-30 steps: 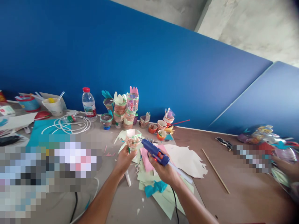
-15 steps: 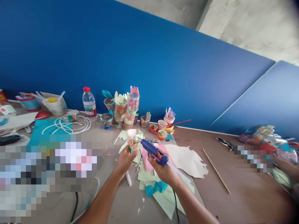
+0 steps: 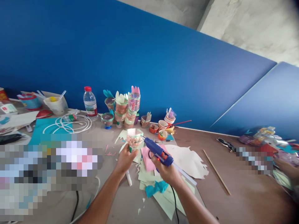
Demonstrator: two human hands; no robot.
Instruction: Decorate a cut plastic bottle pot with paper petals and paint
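My left hand (image 3: 126,159) is closed around the lower part of a paper-covered cup (image 3: 135,137) and holds it up over the table. In my right hand (image 3: 165,168) is a blue glue gun (image 3: 158,151), with a small red light glowing on it and a clear glue stick (image 3: 185,175) jutting from its back. The gun's nozzle points at the cup's right rim; whether it touches I cannot tell. Under my hands lie pink paper (image 3: 147,158), pale green paper sheets (image 3: 163,202) and a crumpled teal paper piece (image 3: 157,188).
Decorated cups (image 3: 121,107) are stacked against the blue partition (image 3: 149,62). A water bottle (image 3: 90,104) and a coiled white cable (image 3: 79,124) are left. Small paper cups (image 3: 163,125), torn white paper (image 3: 189,160), a wooden stick (image 3: 217,172) and scissors (image 3: 226,144) lie right. Another person's hand (image 3: 285,168) is far right.
My right hand has drawn the glue gun slightly to the right, away from the middle of the cup's rim. The left hand keeps the cup nearly still.
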